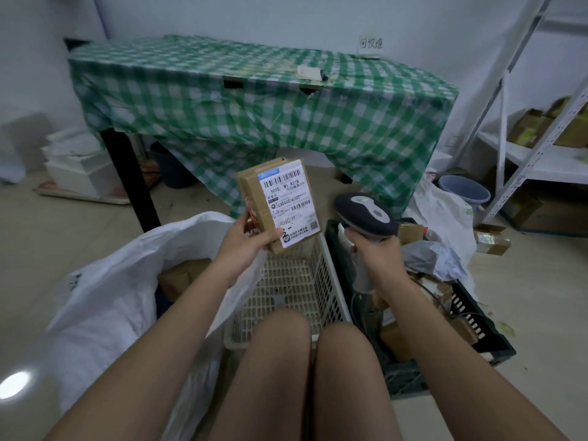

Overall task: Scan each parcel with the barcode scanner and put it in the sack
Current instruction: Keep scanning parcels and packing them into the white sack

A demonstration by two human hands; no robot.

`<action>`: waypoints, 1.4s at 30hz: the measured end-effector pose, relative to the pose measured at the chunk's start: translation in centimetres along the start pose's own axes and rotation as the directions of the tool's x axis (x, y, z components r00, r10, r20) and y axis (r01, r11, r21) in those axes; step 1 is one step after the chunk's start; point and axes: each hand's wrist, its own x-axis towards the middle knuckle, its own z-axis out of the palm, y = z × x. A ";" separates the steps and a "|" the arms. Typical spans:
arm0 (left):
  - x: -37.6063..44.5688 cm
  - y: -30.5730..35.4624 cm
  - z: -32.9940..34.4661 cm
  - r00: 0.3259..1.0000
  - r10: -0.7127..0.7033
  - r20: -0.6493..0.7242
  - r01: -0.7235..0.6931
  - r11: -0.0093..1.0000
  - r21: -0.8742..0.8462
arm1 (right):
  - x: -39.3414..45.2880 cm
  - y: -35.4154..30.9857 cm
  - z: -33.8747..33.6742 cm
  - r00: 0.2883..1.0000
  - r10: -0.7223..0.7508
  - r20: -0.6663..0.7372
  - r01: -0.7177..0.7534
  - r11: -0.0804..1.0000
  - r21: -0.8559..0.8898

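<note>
Knees of the seated person (305, 370) are closest to the camera, low in the middle of the view. Going from the left, the white sack (105, 281) stands open on the floor, and some brown parcels already lie inside it. Just right of the sack is a white basket (321, 281), and it touches a dark crate (471, 332) with more parcels inside.

Above the white basket, the left hand (245, 240) holds the parcel (276, 202). Its fingers curl around the lower left edge and the thumb presses on the front near the bottom corner. This parcel is a flat brown box. Its long axis is nearly upright, leaning a little to the left at the top, and the white label (289, 205) faces the camera, with the barcode near the top edge.

On the right, the right hand (375, 256) is wrapped around the handle of the barcode scanner (366, 214). The scanner head is just beside the lower right edge of the parcel and seems to point to the left and away.

I judge the step in hand is the scanning. To do it well, the person should turn the label more toward the scanner window, or draw the scanner back so it looks at the barcode squarely, and keep the thumb away from the printed codes. After this the sack waits near on the left.

Behind stands a surface (254, 100) under a green checked cloth.
</note>
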 end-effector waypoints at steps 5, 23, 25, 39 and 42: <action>-3.5 -0.2 -7.3 0.977 0.113 -0.182 -0.087 0.985 0.147 | -0.3 -0.2 5.5 0.992 0.010 0.125 0.006 0.992 -0.127; -3.7 -10.8 -17.6 0.987 -0.091 -0.134 0.161 0.611 0.775 | 4.4 5.6 19.7 0.958 -0.071 0.277 0.209 0.836 -0.508; -1.1 -11.6 -16.5 0.996 -0.010 -0.084 0.079 0.469 0.879 | 5.1 5.4 19.7 0.962 -0.108 0.249 0.212 0.873 -0.440; 6.6 -11.7 -12.6 0.952 -0.295 0.076 0.169 0.719 0.674 | 8.3 5.7 18.5 0.976 -0.095 0.196 0.159 0.926 -0.343; 6.1 -11.2 -12.1 0.948 -0.296 0.114 0.158 0.753 0.639 | 7.7 5.2 17.9 0.972 -0.095 0.216 0.164 0.931 -0.325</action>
